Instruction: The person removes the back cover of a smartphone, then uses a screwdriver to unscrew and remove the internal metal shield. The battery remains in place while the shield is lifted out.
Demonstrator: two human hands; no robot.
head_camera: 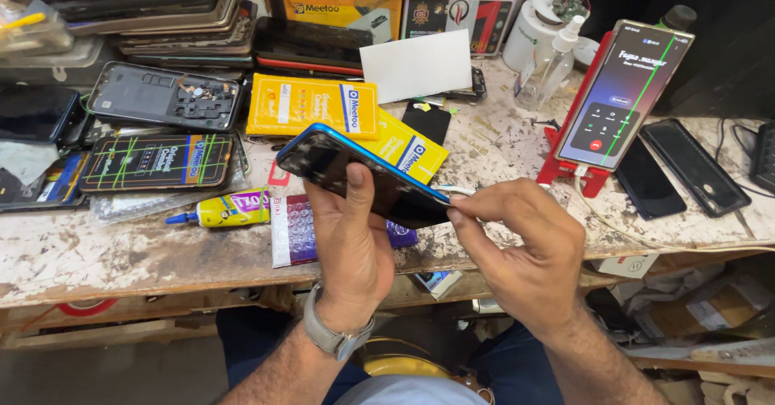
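Left hand (349,240) grips from below; right hand (525,248) fingers (464,210) pinched.

Blue-edged phone (363,175) is showing a black screen. Yellow boxes (311,105) are bearing blue-and-white labels. Glue tube (226,209) is showing yellow with a blue nozzle. Phone stand (571,167) is showing red. Workbench (121,252) is showing white, scuffed and stained.

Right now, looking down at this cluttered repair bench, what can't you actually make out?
Head view only:
- White plug at the blue-edged phone: the right hand's fingertips cover it, so whether it is seated is unclear.
- Phone's underside: hidden by the left hand.
- Stacked phones: cut off by the top edge.
- Glue tube nozzle tip: too small to judge.
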